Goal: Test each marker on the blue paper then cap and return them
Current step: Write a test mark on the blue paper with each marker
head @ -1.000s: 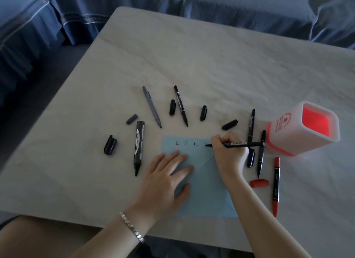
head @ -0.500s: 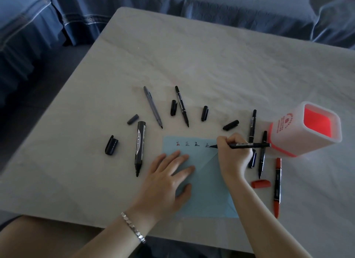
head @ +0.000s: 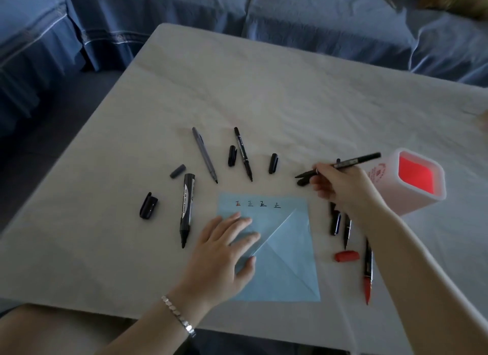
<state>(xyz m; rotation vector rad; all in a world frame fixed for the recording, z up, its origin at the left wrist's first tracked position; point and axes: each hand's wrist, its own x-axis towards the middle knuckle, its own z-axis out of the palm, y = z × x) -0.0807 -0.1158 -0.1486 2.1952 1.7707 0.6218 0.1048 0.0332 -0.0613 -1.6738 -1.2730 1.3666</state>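
Observation:
A blue paper lies at the table's near side, with several small marks in a row near its far edge. My left hand rests flat on its left part, fingers spread. My right hand is lifted off the paper, beyond its far right corner, and grips a thin black marker with its tip pointing left. A black cap lies just under that tip. The pink holder with a red inside stands at the right.
Uncapped markers lie around: a thick black one, a grey one, a thin black one, a red one. Loose caps and a red cap lie among them. A blue sofa sits behind the table.
My right hand finished a fourth mark, then lifted the black marker off the paper and moved it up and right toward the loose cap. My left hand stayed on the paper.

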